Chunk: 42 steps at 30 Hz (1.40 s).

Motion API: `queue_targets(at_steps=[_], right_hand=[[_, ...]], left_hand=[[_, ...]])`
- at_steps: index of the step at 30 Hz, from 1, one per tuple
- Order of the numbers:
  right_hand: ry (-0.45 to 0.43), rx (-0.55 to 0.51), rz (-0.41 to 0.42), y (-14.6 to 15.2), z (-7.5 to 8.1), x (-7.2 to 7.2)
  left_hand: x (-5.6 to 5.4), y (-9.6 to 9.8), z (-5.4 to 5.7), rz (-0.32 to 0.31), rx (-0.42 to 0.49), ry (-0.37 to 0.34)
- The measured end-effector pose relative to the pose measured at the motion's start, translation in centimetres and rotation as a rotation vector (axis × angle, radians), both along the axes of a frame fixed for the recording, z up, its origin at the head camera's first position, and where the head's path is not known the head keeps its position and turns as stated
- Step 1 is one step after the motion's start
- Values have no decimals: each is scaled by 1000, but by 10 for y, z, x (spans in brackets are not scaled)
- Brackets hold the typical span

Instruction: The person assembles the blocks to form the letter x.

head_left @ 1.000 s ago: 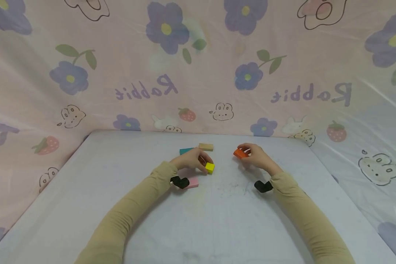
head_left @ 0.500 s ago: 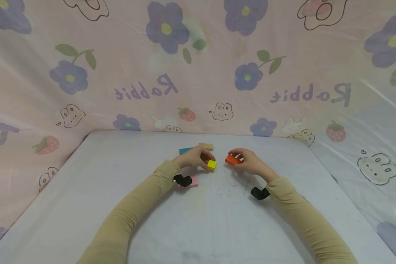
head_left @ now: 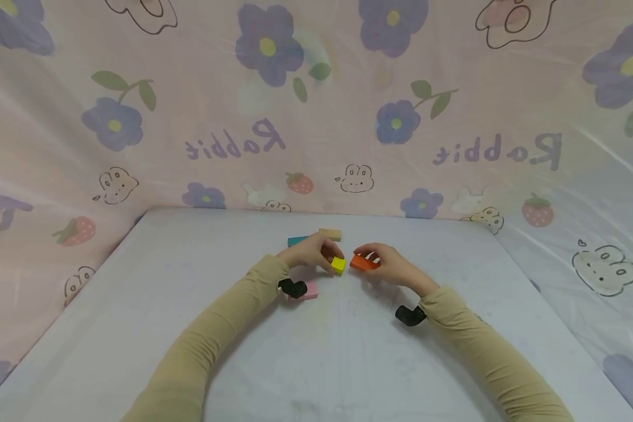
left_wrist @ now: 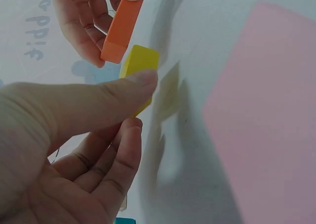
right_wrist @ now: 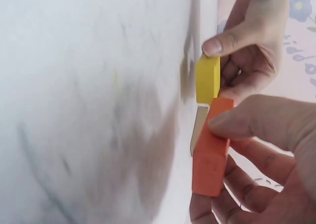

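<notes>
The left hand (head_left: 307, 253) is pinching a yellow block (head_left: 339, 265) between thumb and fingers, while the right hand (head_left: 392, 266), just to its right, is pinching an orange block (head_left: 364, 263) the same way. Both blocks are hanging above the white table (head_left: 274, 363), and the orange one is pointing left toward the yellow one, a narrow gap showing between them. A teal block (head_left: 297, 241) and a tan block (head_left: 330, 235) are lying on the far side, and a pink block (head_left: 310, 291) is resting on the near side, partly hidden.
</notes>
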State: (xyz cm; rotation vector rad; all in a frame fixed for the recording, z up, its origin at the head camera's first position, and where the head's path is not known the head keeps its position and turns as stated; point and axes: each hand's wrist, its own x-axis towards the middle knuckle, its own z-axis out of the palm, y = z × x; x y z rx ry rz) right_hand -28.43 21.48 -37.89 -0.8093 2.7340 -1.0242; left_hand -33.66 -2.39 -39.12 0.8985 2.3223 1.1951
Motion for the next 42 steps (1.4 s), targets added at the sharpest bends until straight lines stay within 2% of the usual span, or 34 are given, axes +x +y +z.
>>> queue_targets(at_steps=[8,21,32,42], right_hand=[[-24,-4,31,-8,-6,5],[-37,28,20,-12,-13,9],[-36,30,16,-15,-18,13],[-19,27,20,-16,-18,12]], left_hand=[[0,2,-2,6,-20,4],[0,4,-6,-4,-33,37],[3,4,-8,24,-26,-21],[2,4,-7,29,-33,-11]])
